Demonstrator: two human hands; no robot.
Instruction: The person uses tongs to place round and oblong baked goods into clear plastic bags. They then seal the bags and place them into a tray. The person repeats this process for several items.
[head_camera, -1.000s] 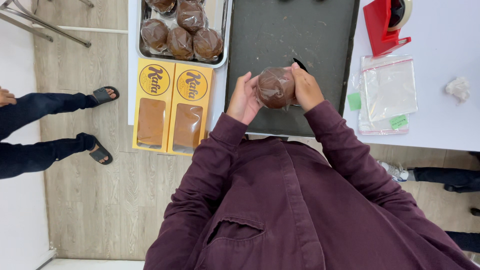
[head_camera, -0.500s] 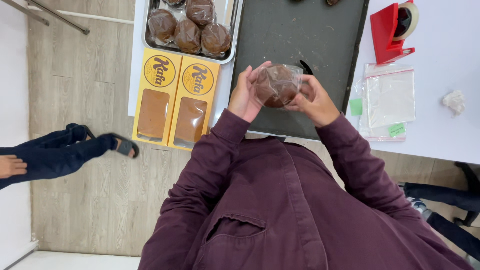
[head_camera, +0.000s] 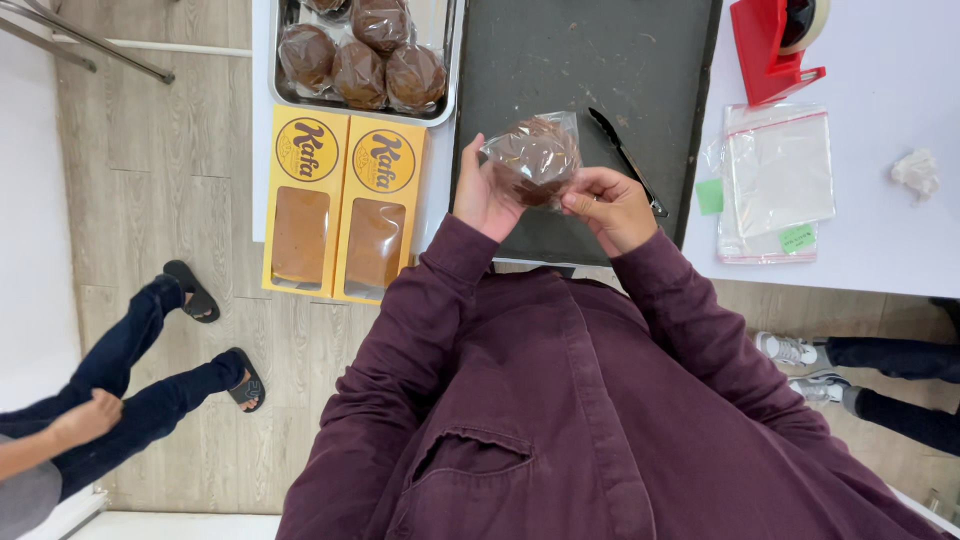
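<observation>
Wrapped brown pastry (head_camera: 533, 158) sits raised between both hands above the dark tray (head_camera: 560, 60): left hand (head_camera: 482, 195) cups its side, right hand (head_camera: 608, 205) pinches the wrapper's lower edge, wrists bent inward.

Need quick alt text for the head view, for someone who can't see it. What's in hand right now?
Both hands, left hand and right hand, hold a brown bun in clear wrap above a dark tray. A metal tray of wrapped buns and two yellow boxes lie to the left; clear bags to the right.

Glossy clear plastic wrap (head_camera: 535, 150)
</observation>
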